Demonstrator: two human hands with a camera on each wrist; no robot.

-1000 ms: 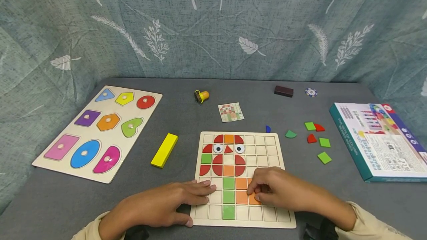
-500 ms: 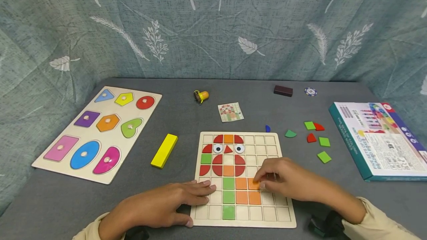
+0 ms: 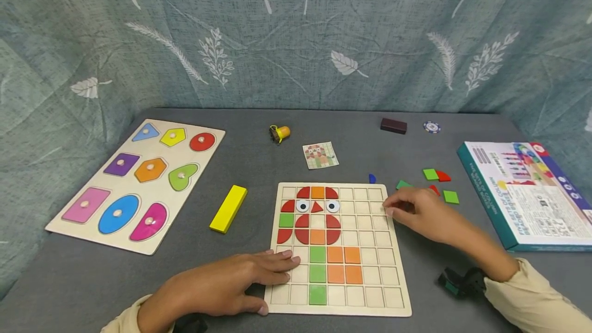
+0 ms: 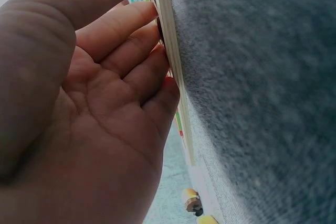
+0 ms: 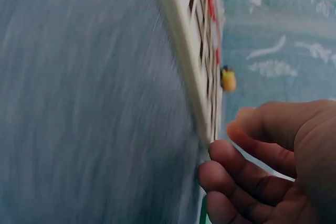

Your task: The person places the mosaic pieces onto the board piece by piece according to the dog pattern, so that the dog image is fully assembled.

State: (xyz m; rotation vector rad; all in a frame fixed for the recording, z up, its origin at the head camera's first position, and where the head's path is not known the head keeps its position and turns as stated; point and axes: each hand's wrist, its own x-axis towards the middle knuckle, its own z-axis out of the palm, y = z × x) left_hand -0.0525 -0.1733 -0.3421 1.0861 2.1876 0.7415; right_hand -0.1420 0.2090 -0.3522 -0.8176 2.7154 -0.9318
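Observation:
My left hand (image 3: pixel 231 284) rests with straight fingers on the left edge of a wooden grid board (image 3: pixel 372 223); in the left wrist view its fingertips (image 4: pixel 170 90) lie along that edge. My right hand (image 3: pixel 427 217) hovers at the board's right edge, fingers loosely bent, nothing between thumb and fingers in the right wrist view. On the board, red curved tiles (image 3: pixel 301 229) and eye tiles (image 3: pixel 332 206) form an owl-like face. Below are a column of green square tiles (image 3: pixel 317 273) and a block of orange square tiles (image 3: pixel 344 264). My right hand partly covers a red tile (image 3: pixel 435 189).
Loose green tiles (image 3: pixel 450 197) and a blue piece (image 3: pixel 372 179) lie right of and behind the board. A pattern card (image 3: pixel 320 155) lies behind it. A yellow block (image 3: pixel 228 208) and a knobbed shape puzzle (image 3: pixel 152 189) are left. A box (image 3: pixel 532 194) stands right.
My right hand has left the orange tiles, which now lie uncovered in their cells, and has moved right and away from me to the board's right edge. My left hand has stayed put.

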